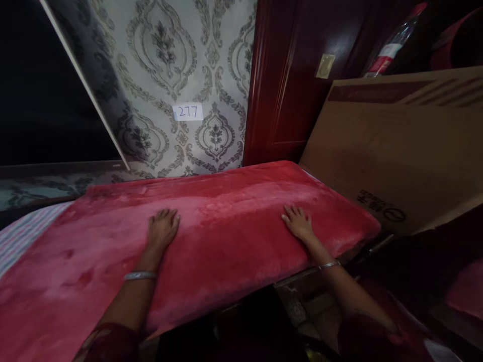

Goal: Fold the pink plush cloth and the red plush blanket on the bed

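My 2 hands lie flat on the red blanket [226, 221], fingers stretched out and released, grasping nothing. My left hand [163, 227] presses its palm on the soft cloth near the middle of the surface, with the fingers a little spread and pointing away from me. My right hand [298, 222] rests near the right end of the blanket, also palm down, fingers pointing up and slightly left. Each wrist carries 1 silver bangle: the left bangle [140, 275] and the right bangle [329, 265].

The blanket covers a long raised surface that goes from the lower left to the right, and its front edge hangs over a dark gap below my arms. At the far left, a striped cloth [22, 234] shows from under it. Just beside the right end leans a big cardboard box [396, 151]. Behind stands a wall with patterned wallpaper [169, 75], which carries a small label [187, 111] reading 277, and next to it a dark red wooden door [287, 75]. A plastic bottle [394, 42] is seen above the box.
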`<state>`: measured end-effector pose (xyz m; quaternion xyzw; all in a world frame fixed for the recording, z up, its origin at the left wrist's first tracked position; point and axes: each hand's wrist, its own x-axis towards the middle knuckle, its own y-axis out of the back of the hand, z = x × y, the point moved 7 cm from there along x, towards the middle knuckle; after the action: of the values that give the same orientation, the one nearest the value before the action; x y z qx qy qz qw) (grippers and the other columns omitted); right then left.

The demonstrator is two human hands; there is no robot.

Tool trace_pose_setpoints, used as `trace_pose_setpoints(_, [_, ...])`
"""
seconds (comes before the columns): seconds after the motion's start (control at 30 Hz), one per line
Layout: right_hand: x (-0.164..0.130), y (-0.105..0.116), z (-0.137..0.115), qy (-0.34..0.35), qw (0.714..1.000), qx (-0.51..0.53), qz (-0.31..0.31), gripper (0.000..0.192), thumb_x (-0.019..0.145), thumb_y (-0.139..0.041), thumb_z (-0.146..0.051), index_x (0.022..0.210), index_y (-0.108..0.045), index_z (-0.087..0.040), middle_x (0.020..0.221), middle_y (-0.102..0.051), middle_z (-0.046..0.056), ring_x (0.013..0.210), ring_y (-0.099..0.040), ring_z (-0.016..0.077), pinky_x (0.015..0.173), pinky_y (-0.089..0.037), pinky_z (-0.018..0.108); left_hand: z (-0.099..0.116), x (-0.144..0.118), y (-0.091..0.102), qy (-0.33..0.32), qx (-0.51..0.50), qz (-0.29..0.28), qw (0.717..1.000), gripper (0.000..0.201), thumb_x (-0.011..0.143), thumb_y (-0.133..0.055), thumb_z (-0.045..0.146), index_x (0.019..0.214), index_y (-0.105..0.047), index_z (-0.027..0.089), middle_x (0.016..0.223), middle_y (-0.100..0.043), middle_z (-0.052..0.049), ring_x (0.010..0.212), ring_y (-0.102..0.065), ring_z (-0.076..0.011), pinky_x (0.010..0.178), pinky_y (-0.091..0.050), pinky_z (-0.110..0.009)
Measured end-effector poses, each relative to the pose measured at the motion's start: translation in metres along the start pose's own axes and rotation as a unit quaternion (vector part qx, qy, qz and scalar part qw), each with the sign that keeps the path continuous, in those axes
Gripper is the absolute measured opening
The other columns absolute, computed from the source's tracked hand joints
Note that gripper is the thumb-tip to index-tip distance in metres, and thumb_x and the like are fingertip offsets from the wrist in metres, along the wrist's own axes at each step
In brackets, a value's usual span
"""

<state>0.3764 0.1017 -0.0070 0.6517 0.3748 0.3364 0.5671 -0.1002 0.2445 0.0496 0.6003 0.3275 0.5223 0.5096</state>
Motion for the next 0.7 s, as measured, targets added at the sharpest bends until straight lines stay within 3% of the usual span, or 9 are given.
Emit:
trace_pose_setpoints(0.1, [-0.023, -0.001, -0.020, 0.060, 0.998, -0.011, 0.001, 0.057, 0.104, -0.028, -0.047, 0.157, -0.034, -0.029, 0.165, -0.027, 0.006, 0.152, -0.021, 0.0280, 0.118, -0.024, 0.056, 0.001, 0.000, 0.003, -0.033, -0.013, 0.019, 0.999, 0.050, 0.097, -0.033, 0.031, 0.130, -0.066, 0.011, 0.134, -0.065, -0.018, 0.128, -0.056, -0.0299, 0.108, -0.040, -0.047])
trace_pose_setpoints(0.17, [-0.032, 0.003, -0.021, 0.064, 0.998, -0.010, 0.005, 0.055, 0.104, -0.029, -0.045, 0.156, -0.035, -0.028, 0.165, -0.028, 0.006, 0.151, -0.024, 0.0267, 0.118, -0.024, 0.053, 0.001, 0.001, 0.003, -0.035, -0.006, 0.014, 0.999, 0.050, 0.097, -0.034, 0.030, 0.129, -0.067, 0.010, 0.134, -0.064, -0.018, 0.128, -0.056, -0.0303, 0.109, -0.040, -0.046])
trace_pose_setpoints(0.33, [-0.048, 0.008, -0.025, 0.066, 0.998, 0.007, 0.001, 0.055, 0.104, -0.028, -0.045, 0.155, -0.038, -0.028, 0.162, -0.034, 0.009, 0.149, -0.029, 0.0298, 0.115, -0.029, 0.055, 0.010, -0.009, 0.003, -0.006, 0.018, -0.051, 0.999, 0.053, 0.099, -0.033, 0.033, 0.143, -0.054, 0.011, 0.149, -0.050, -0.021, 0.140, -0.043, -0.0356, 0.111, -0.035, -0.057])
trace_pose_setpoints(0.4, [-0.063, 0.004, -0.040, 0.108, 0.994, 0.027, 0.003, 0.055, 0.104, -0.027, -0.044, 0.155, -0.037, -0.028, 0.162, -0.035, 0.008, 0.149, -0.029, 0.0289, 0.115, -0.029, 0.055, 0.022, -0.025, 0.002, -0.012, 0.027, -0.087, 0.996, 0.057, 0.099, -0.034, 0.039, 0.149, -0.047, 0.013, 0.156, -0.042, -0.021, 0.144, -0.036, -0.0388, 0.111, -0.033, -0.062])
trace_pose_setpoints(0.5, [-0.099, -0.003, -0.071, 0.206, 0.977, 0.043, 0.016, 0.054, 0.102, -0.035, -0.044, 0.154, -0.039, -0.030, 0.163, -0.031, 0.007, 0.151, -0.025, 0.0281, 0.118, -0.025, 0.057, 0.045, -0.063, -0.002, -0.076, 0.011, -0.128, 0.989, 0.059, 0.099, -0.036, 0.042, 0.153, -0.041, 0.019, 0.164, -0.030, -0.017, 0.150, -0.026, -0.0382, 0.115, -0.027, -0.062])
trace_pose_setpoints(0.57, [-0.126, -0.007, -0.085, 0.255, 0.965, 0.045, 0.030, 0.053, 0.101, -0.040, -0.043, 0.153, -0.041, -0.031, 0.163, -0.031, 0.006, 0.152, -0.024, 0.0281, 0.119, -0.022, 0.058, 0.055, -0.091, -0.004, -0.114, -0.007, -0.132, 0.985, 0.057, 0.100, -0.037, 0.040, 0.153, -0.042, 0.022, 0.164, -0.029, -0.014, 0.152, -0.023, -0.0354, 0.117, -0.025, -0.060])
trace_pose_setpoints(0.7, [-0.171, -0.011, -0.092, 0.296, 0.949, 0.082, 0.065, 0.055, 0.100, -0.045, -0.039, 0.154, -0.040, -0.028, 0.162, -0.035, 0.005, 0.152, -0.022, 0.0272, 0.119, -0.023, 0.058, 0.052, -0.136, -0.005, -0.133, -0.020, -0.113, 0.984, 0.055, 0.099, -0.040, 0.040, 0.151, -0.045, 0.023, 0.161, -0.037, -0.012, 0.150, -0.030, -0.0334, 0.118, -0.026, -0.059])
